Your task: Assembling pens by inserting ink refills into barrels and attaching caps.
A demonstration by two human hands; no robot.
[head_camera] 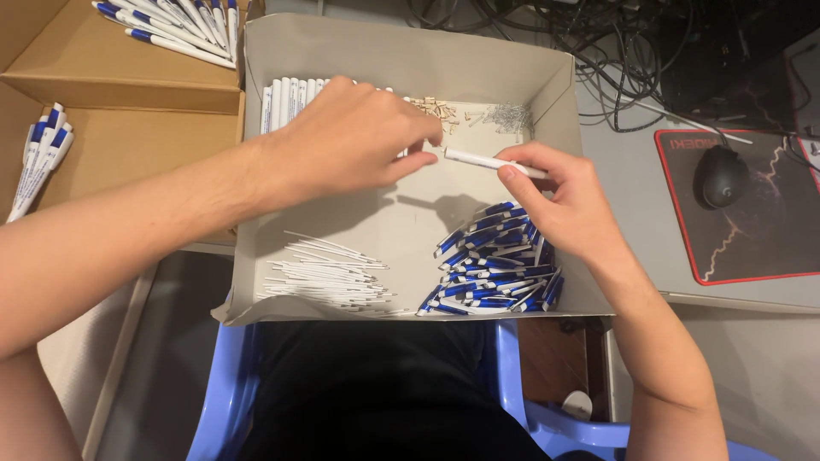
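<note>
Finished pens (38,158), blue and white: left of the left arm, lying on a brown carton, out of reach of the work.
Refill tubes (329,273), thin, white: heaped below the left hand, inside the shallow tray (410,51).
Left hand (350,141): fingers pinched narrow at the barrel's end, probably around a small part; contents not visible.
White barrel (487,160): level between both hands, presumably so the ends meet.
Right hand (559,201): closed on that barrel.
Blue caps (500,265): piled under the right hand.
Springs (504,115): beyond it.
Mouse (722,175): right, apart.
</note>
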